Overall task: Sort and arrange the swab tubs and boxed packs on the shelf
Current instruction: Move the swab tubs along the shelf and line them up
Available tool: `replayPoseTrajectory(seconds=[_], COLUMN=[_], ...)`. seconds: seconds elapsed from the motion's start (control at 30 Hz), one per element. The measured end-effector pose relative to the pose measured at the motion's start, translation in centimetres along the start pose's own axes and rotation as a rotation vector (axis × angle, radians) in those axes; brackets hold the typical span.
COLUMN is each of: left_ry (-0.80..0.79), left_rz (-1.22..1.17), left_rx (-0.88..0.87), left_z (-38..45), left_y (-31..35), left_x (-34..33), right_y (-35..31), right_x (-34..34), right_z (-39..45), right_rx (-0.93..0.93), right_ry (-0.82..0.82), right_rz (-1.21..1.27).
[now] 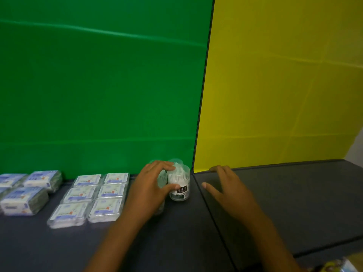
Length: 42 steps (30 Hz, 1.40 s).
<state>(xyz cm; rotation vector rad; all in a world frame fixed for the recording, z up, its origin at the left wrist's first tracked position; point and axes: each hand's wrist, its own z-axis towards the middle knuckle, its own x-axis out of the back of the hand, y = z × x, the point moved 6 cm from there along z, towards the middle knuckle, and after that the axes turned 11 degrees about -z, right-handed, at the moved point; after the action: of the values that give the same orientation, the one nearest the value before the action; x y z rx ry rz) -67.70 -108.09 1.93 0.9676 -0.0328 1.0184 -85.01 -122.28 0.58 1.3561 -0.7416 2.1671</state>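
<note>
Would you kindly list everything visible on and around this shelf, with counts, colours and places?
Clear tubs: at least three, clear with white contents, clustered at the back by the green-yellow seam; the front one has a dark label.
Flat boxed packs: six, clear and white, in two columns left of the tubs.
Wrapped packs: about four, blue-white, far left, partly cut off.
Shelf: dark grey.
Backdrop: green panel left, yellow panel right.
Left hand: grips the tubs.
Right hand: open, flat on the shelf.

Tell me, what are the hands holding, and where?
The left hand grips the clear round plastic tub by its side. The right hand holds nothing.
</note>
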Motion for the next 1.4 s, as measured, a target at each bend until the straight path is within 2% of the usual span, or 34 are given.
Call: replayPoseTrajectory(seconds=[0.13,0.27,0.47,0.73,0.87,1.03,1.4], left_ry=[0.000,-0.047,-0.026,-0.082,-0.064,-0.046,0.048], left_rz=[0.228,0.391,0.499,0.537,0.580,0.686,0.815], left_rx=[0.004,0.089,0.091,0.065,0.067,0.177,0.273], left_z=[-0.8,-1.6,-2.6,-2.7,-2.8,-3.9,-11.8], left_y=[-0.5,-1.8,-1.2,0.3,1.0,1.1,1.4], left_x=[-1.6,-2.7,-3.7,-3.1,-0.1,5.5,19.4], right_y=[1.0,1.0,0.7,0.0,-1.8,-5.6,-20.1], right_x=[-1.4,-3.0,-3.3,-1.8,-0.5,1.0,1.4], right_z=[0.4,0.6,0.8,0.9,1.0,0.7,-2.6], right_rx=[0.053,0.097,0.162,0.232,0.286,0.339,0.459], right_ry=[-0.040,-0.101,-0.101,-0.035,0.019,0.061,0.027], right_rz=[0.052,0.082,0.085,0.037,-0.024,-0.066,-0.041])
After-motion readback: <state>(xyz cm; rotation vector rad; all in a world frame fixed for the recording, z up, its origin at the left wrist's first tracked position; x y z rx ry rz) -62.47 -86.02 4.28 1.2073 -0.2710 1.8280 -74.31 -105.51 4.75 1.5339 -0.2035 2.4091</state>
